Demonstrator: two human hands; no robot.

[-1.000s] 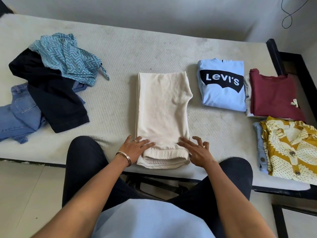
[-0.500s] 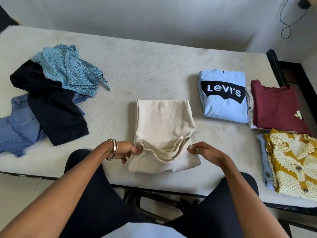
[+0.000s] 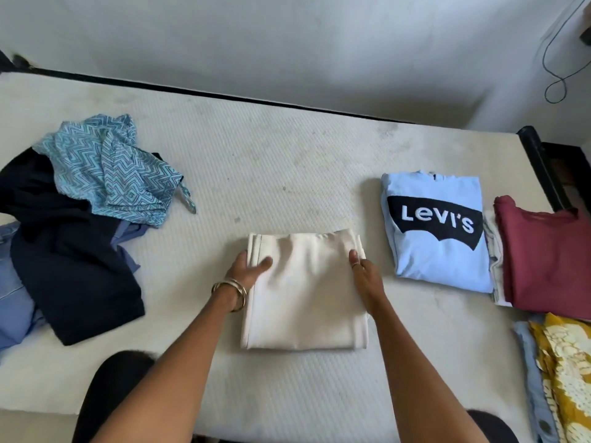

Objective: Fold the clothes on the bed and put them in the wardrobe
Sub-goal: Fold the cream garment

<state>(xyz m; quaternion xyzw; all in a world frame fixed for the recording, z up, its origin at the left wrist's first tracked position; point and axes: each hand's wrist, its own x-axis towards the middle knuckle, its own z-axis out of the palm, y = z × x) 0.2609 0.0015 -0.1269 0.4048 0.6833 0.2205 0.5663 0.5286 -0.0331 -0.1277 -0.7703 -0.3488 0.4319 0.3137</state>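
At centre frame, a cream garment (image 3: 303,289) lies folded square on the bed (image 3: 287,161), left hand (image 3: 246,266) and right hand (image 3: 364,276) grasping its far corners. Folded tops (image 3: 438,228) wait right; an unfolded heap (image 3: 80,225) remains left.

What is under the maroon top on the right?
A pale folded garment shows along the left edge of the maroon top, lying beneath it. How far it extends, and whether more lies below, is covered.
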